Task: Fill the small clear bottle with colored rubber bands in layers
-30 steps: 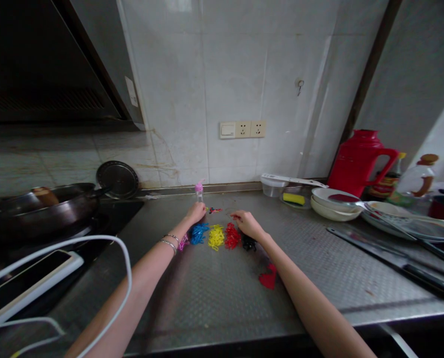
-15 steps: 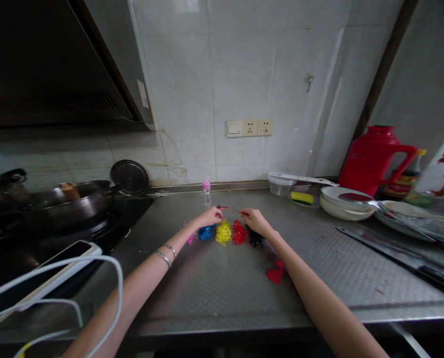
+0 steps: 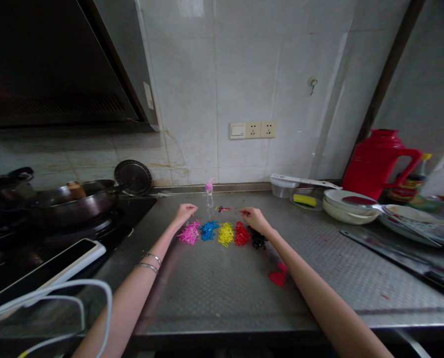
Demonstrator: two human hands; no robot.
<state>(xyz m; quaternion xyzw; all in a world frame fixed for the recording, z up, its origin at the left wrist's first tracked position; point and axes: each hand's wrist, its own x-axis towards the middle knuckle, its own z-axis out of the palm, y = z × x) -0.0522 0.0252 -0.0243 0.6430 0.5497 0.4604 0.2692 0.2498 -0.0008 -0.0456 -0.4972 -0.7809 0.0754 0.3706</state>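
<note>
Small piles of what look like rubber bands lie in a row on the metal counter: pink (image 3: pixel 190 233), blue (image 3: pixel 209 230), yellow (image 3: pixel 226 233), red (image 3: pixel 241 233) and black (image 3: pixel 259 241). Behind the pink pile, my left hand (image 3: pixel 185 214) is closed in a pinch; anything between its fingertips is too small to make out. My right hand (image 3: pixel 254 219) pinches just behind the red and black piles, its wrist partly covering the black one. What it holds is also unclear. Between the hands, farther back, sits a little multicoloured cluster (image 3: pixel 223 209), near a clear bottle (image 3: pixel 209 199) with a pink top.
A red heart-shaped piece (image 3: pixel 277 276) lies beside my right forearm. On the right are stacked bowls (image 3: pixel 350 213), a yellow sponge (image 3: pixel 304 200), a long knife (image 3: pixel 378 253) and a red thermos (image 3: pixel 374 161). Pans (image 3: pixel 76 204) and a phone-like device with white cables (image 3: pixel 57 268) occupy the left.
My left hand has moved left, from behind the blue and yellow piles to behind the pink one, uncovering the pink and blue piles. My right hand has hardly moved. The view has shifted slightly.
</note>
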